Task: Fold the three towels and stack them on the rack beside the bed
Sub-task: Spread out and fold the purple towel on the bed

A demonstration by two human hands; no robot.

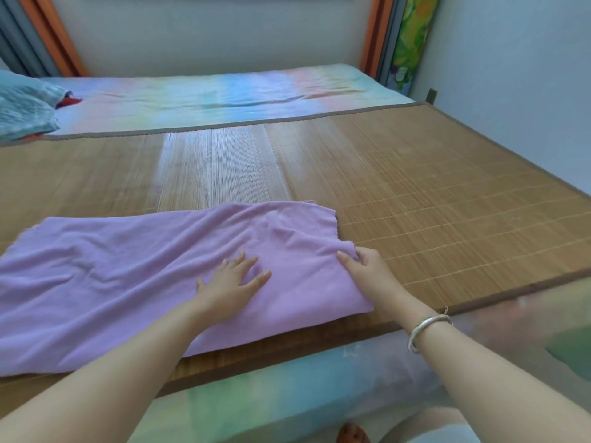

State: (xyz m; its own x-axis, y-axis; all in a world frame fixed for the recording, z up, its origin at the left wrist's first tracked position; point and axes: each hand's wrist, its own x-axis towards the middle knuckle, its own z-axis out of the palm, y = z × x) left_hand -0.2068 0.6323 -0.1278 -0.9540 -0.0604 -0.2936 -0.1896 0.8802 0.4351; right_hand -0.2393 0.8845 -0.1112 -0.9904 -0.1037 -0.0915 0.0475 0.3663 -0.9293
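A large lilac towel [128,276] lies spread across the bamboo mat [415,193] on the bed, wrinkled, its right end partly doubled over. My left hand [232,281] presses flat on the towel near its right end, fingers spread. My right hand [367,270] pinches the towel's right edge between thumb and fingers, where a fold of cloth bunches up. A silver bangle sits on my right wrist. No other towel and no rack are in view.
A pastel sheet [224,94] covers the far part of the bed beyond the mat. A blue pillow or blanket [25,107] lies at the far left. The bed's near edge [287,378] runs in front of me; walls close in behind and on the right.
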